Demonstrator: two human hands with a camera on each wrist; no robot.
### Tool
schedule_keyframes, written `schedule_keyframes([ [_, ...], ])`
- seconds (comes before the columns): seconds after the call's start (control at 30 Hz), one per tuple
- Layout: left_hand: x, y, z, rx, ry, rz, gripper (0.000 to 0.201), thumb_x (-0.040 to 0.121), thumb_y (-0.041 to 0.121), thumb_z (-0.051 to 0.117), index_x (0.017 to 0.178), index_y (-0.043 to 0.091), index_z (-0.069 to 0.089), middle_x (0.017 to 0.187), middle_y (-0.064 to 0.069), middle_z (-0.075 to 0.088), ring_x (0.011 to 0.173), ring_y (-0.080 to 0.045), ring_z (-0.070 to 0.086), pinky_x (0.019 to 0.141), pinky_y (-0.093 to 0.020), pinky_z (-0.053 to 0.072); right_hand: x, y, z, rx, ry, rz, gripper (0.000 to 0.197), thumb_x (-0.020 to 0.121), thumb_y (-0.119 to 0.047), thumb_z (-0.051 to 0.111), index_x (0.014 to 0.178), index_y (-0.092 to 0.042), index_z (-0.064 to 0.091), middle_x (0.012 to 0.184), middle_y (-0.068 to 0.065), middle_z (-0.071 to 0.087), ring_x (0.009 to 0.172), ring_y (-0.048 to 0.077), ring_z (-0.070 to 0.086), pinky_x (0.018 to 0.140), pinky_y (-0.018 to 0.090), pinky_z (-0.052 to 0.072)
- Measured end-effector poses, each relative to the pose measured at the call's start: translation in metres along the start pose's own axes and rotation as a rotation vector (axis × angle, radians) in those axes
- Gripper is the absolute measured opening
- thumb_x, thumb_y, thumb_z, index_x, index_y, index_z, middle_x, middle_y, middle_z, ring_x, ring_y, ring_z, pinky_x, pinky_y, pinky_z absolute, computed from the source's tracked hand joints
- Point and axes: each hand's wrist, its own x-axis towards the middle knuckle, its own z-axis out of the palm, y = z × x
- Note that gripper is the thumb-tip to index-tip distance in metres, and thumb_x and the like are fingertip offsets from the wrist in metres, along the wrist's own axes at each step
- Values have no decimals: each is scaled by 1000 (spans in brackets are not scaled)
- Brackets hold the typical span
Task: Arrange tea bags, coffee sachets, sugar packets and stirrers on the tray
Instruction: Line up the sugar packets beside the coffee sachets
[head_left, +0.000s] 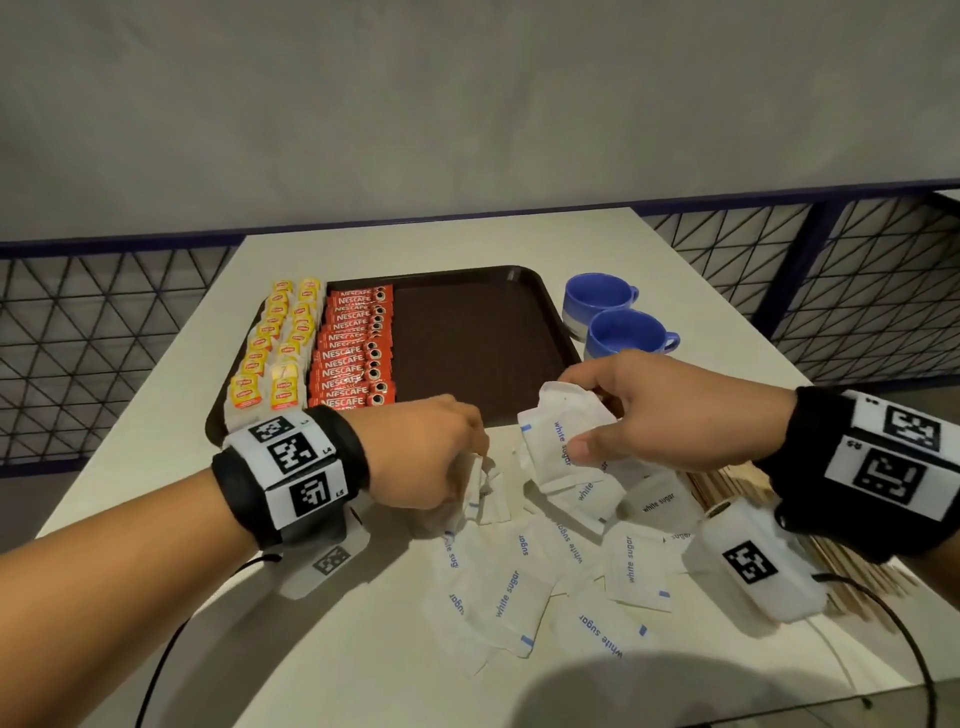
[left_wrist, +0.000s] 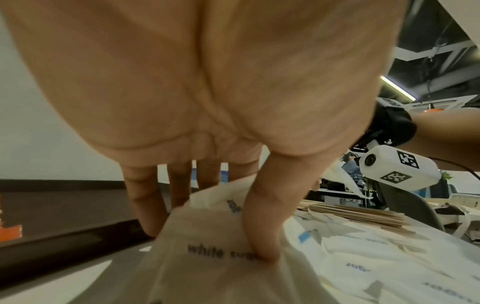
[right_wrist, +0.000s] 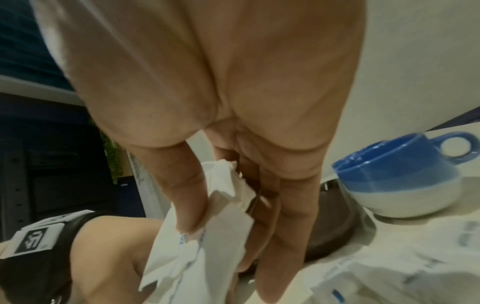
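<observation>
A brown tray (head_left: 483, 332) holds yellow tea bags (head_left: 275, 353) in its left columns and red coffee sachets (head_left: 353, 353) beside them. The tray's right half is bare. White sugar packets (head_left: 519, 587) lie scattered on the table in front of the tray. My right hand (head_left: 576, 415) (right_wrist: 228, 236) pinches a bunch of sugar packets (head_left: 556, 431) (right_wrist: 205, 242) between thumb and fingers, above the tray's near edge. My left hand (head_left: 457, 457) (left_wrist: 207, 236) grips sugar packets (left_wrist: 207, 273) on the table, thumb pressing on top. Wooden stirrers (head_left: 727, 488) (left_wrist: 363, 216) lie in a pile under my right wrist.
Two blue cups (head_left: 602, 299) (head_left: 628, 335) stand right of the tray, and one cup (right_wrist: 405, 179) is close to my right hand. The white table (head_left: 171, 415) ends at a wire-mesh railing (head_left: 104, 338) behind. A black cable (head_left: 904, 634) runs from my right wrist.
</observation>
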Motion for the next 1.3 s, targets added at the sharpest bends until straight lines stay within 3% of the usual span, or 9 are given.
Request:
schedule_keyframes([
  [0.2,-10,-3,-4,-81,-26,-73,21,87,30,72,107,23,67,108,13,41,89,-12,57,79,-40,56,9,-7,8,37,97,-9,25,91,-27,78,114,-27,69,99,-10,75,87,7,72,76,26,61],
  [0.33,-23,-12,-4,-265,14,-132,32,77,22,76,108,31,69,100,7,67,83,-12,66,73,-42,58,15,-11,20,149,171,-14,25,92,-24,78,114,-28,69,96,-13,76,80,-2,71,60,9,52],
  [0.43,-35,-25,1,-366,106,-136,29,91,28,76,109,41,59,91,15,64,80,-3,60,70,-22,47,12,-14,29,292,235,-40,26,92,-21,77,116,-26,69,98,-11,77,83,-2,72,68,14,54],
  [0.53,-45,-39,14,-682,263,-178,40,91,22,78,116,43,55,99,4,70,89,-15,68,81,-39,59,7,-18,40,440,332,-74,25,93,-20,76,116,-27,70,102,-11,79,92,6,75,85,31,61],
  [0.7,-50,-29,36,-1263,486,-210,38,89,14,78,125,19,67,109,-5,79,103,-30,75,98,-55,56,11,-31,65,697,474,-105,27,94,-14,74,115,-29,69,104,-10,79,94,9,76,80,29,63],
  [0.87,-48,5,45,-1572,507,-159,22,100,-5,55,117,-1,69,106,-14,79,97,-31,76,83,-40,61,28,-38,77,719,468,-24,26,93,-10,75,116,-23,72,103,-5,80,95,12,77,88,42,63],
  [0.97,-45,7,47,-1712,494,-156,14,98,-14,46,97,-13,60,86,-19,67,68,-25,63,61,-32,51,32,-38,80,827,447,-8,26,92,-5,75,115,-17,72,101,-1,81,93,17,78,87,43,64],
  [1.07,-44,9,43,-1858,462,-119,32,96,-10,41,122,-5,59,114,-21,70,90,-45,66,73,-53,59,35,-38,83,877,484,-17,33,90,-4,77,119,-17,68,102,-1,81,92,15,78,81,35,65],
  [1.3,-33,21,36,-2108,486,-72,48,103,-4,33,141,16,55,126,-15,73,113,-38,72,92,-61,58,45,-39,85,770,571,-6,31,92,-14,77,116,-30,66,104,-11,78,95,7,76,78,31,65],
])
